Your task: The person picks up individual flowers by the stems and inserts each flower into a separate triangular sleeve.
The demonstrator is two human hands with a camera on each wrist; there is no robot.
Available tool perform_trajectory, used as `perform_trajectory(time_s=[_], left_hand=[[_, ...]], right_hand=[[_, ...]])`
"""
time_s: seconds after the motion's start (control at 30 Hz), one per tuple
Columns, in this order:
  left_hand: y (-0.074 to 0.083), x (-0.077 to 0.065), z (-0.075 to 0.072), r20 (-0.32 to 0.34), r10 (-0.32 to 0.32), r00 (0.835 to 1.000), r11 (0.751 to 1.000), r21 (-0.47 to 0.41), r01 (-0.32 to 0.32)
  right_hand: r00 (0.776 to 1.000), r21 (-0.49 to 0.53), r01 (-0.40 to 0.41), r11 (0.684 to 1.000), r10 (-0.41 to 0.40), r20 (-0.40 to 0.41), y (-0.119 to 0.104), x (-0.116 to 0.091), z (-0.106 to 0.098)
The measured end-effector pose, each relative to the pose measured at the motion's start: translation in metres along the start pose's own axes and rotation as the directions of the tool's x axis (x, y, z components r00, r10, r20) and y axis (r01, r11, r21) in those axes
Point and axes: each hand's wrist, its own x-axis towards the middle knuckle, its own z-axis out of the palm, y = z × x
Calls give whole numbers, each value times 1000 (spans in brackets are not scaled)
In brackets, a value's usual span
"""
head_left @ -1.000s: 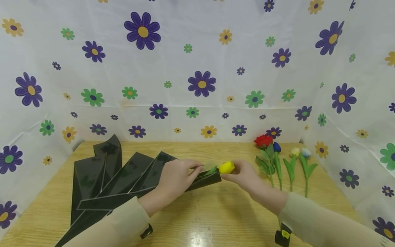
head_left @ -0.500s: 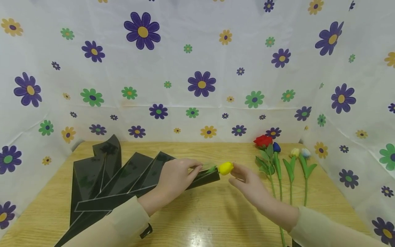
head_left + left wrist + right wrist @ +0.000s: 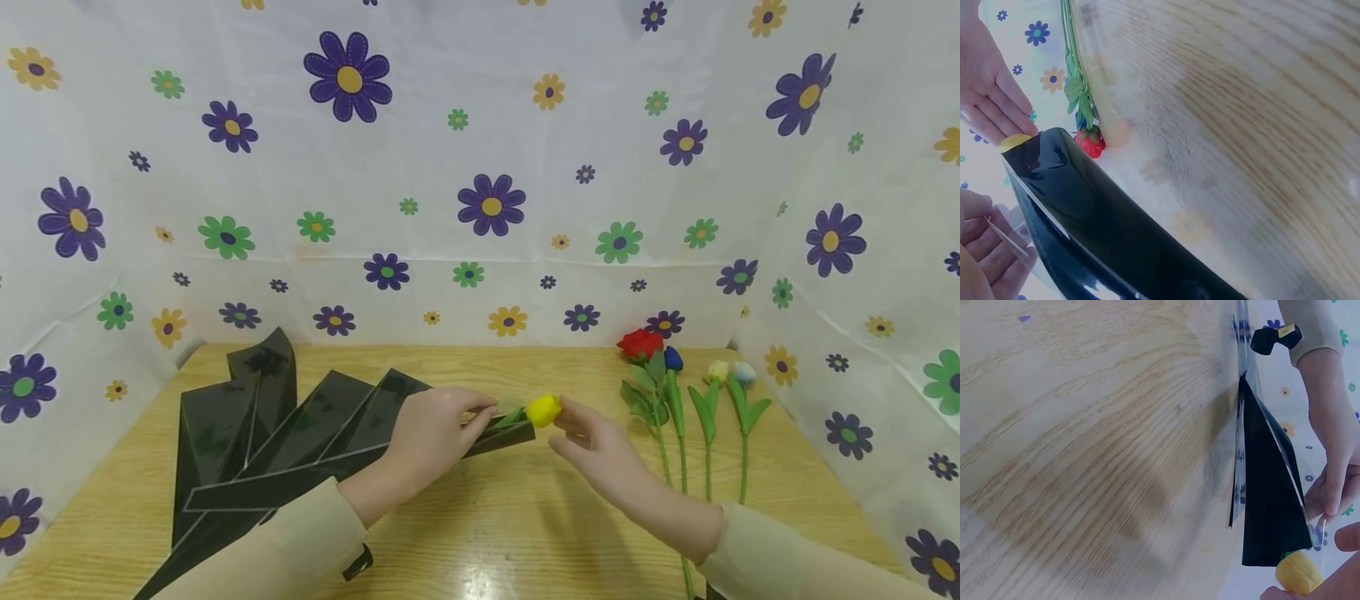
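A yellow artificial tulip (image 3: 543, 410) lies in a rolled black flower sleeve (image 3: 501, 440), its bloom sticking out at the right end and its green leaves just inside. My left hand (image 3: 431, 425) pinches the sleeve's clear film edge (image 3: 1004, 236) between thumb and fingers. With fingers mostly straight, my right hand (image 3: 600, 450) touches the bloom's outer side at the fingertips, its thumb standing apart below. In the right wrist view the bloom (image 3: 1298, 572) sits right at the sleeve's mouth. The stem is hidden inside the sleeve.
Several black wrapping sheets (image 3: 217, 425) with pale edges fan out on the left of the wooden table (image 3: 480, 517). On the right lie a red rose (image 3: 640, 342), a dark blue tulip (image 3: 673, 359), a cream tulip (image 3: 717, 372) and a pale blue tulip (image 3: 744, 372). Behind hangs a flower-patterned cloth (image 3: 420, 167).
My right hand has loosened its grip round the bloom, thumb now off it, fingertips against its end. The tulip has shifted slightly left toward the sleeve. My left hand has stayed nearly still.
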Motion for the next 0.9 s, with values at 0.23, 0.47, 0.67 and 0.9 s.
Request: perform_trajectory(time_s=[0.23,0.47,0.67,0.9], left_hand=[[1,0,1,17,-20,1000,1000,7,20],[1,2,1,17,-29,999,1000,7,29],[3,3,1,15,-2,1000,1000,-9,2],[5,4,3,1,17,1000,1000,-10,-17]], right_hand=[[1000,21,11,1000,-12,23,-1,-2,2],[995,6,75,997,-75,63,-2,-4,2],[992,1,83,997,-83,93,0,-3,8],[982,-45,138,989,-131,134,-3,-2,14]])
